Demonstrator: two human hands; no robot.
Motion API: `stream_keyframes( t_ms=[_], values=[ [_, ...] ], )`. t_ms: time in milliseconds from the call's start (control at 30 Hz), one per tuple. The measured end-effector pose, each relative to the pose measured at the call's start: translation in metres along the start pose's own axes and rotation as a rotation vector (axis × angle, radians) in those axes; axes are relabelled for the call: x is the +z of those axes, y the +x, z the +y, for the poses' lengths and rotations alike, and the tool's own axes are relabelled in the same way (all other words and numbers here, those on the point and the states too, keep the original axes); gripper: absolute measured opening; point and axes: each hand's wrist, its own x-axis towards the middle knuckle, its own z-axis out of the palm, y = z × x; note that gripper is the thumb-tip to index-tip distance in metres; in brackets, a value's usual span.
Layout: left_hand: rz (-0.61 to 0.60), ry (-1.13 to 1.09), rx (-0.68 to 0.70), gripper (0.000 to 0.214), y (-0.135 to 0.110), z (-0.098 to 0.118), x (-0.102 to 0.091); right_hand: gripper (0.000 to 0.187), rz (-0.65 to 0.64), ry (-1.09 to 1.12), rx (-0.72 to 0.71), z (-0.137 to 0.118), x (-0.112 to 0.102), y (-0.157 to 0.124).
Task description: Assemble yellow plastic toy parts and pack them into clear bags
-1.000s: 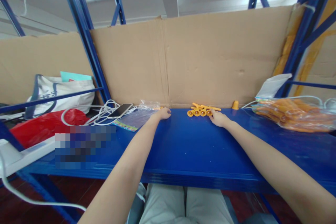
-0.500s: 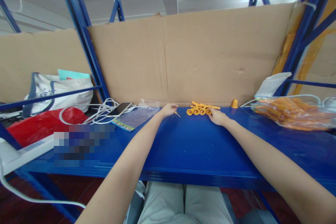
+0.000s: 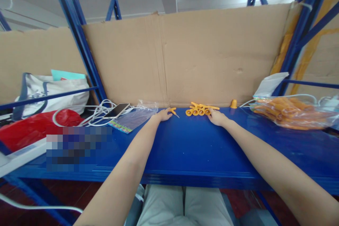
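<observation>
A small corkscrew with a yellow T-shaped handle and a bare metal spiral is at the fingers of my left hand. Its spiral points to the right, low over the blue table. Farther right, several yellow plastic corkscrew bodies lie side by side in a row, their round open ends facing me and yellow handles behind them. My right hand is closed around the right end of this row, at the rightmost body. Its fingertips are partly hidden.
A yellow cap stands near the cardboard back wall. At right lies a clear bag of yellow corkscrew parts. On the left are a phone, white cables, a flat plastic bag and a red bag.
My left hand has moved slightly left along the corkscrew, so its yellow handle now shows. My right hand stays at the row's end. The whole view has shifted a little.
</observation>
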Motion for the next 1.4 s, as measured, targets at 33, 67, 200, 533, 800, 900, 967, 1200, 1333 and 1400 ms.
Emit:
stream_keyframes(
  t_ms=[33, 67, 200, 533, 800, 900, 967, 1200, 1333, 1400],
  values=[
    [0.01, 0.001, 0.02, 0.051, 0.001, 0.001, 0.0, 0.051, 0.002, -0.001, 0.0, 0.0, 0.0, 0.0],
    [0.02, 0.01, 0.042, 0.05, 0.001, 0.003, 0.0, 0.05, 0.005, 0.0, 0.0, 0.0, 0.0, 0.0],
    [0.026, 0.122, 0.091, 0.05, -0.003, 0.016, -0.005, 0.049, 0.005, 0.005, 0.013, 0.0, 0.0, 0.0],
    [-0.249, 0.231, 0.052, 0.039, -0.034, 0.059, -0.032, 0.05, 0.001, 0.003, -0.002, -0.001, 0.0, -0.001],
    [0.007, 0.098, 0.064, 0.035, -0.06, 0.044, -0.016, 0.051, -0.002, 0.039, 0.023, 0.0, 0.003, 0.001],
    [-0.003, 0.052, 0.085, 0.035, -0.061, 0.039, -0.018, 0.052, -0.013, 0.068, 0.034, -0.001, 0.002, 0.001],
    [-0.011, 0.058, 0.089, 0.035, -0.06, 0.04, -0.019, 0.053, -0.016, 0.08, 0.032, -0.001, 0.002, 0.001],
    [-0.01, 0.078, 0.087, 0.035, -0.06, 0.042, -0.019, 0.055, -0.05, 0.098, 0.004, 0.001, 0.006, 0.005],
    [0.004, 0.063, 0.089, 0.035, -0.06, 0.041, -0.018, 0.053, 0.001, 0.112, -0.016, 0.008, 0.006, 0.012],
    [-0.003, 0.07, 0.089, 0.036, -0.06, 0.041, -0.017, 0.051, 0.066, 0.135, -0.007, 0.016, 0.001, 0.018]
  ],
)
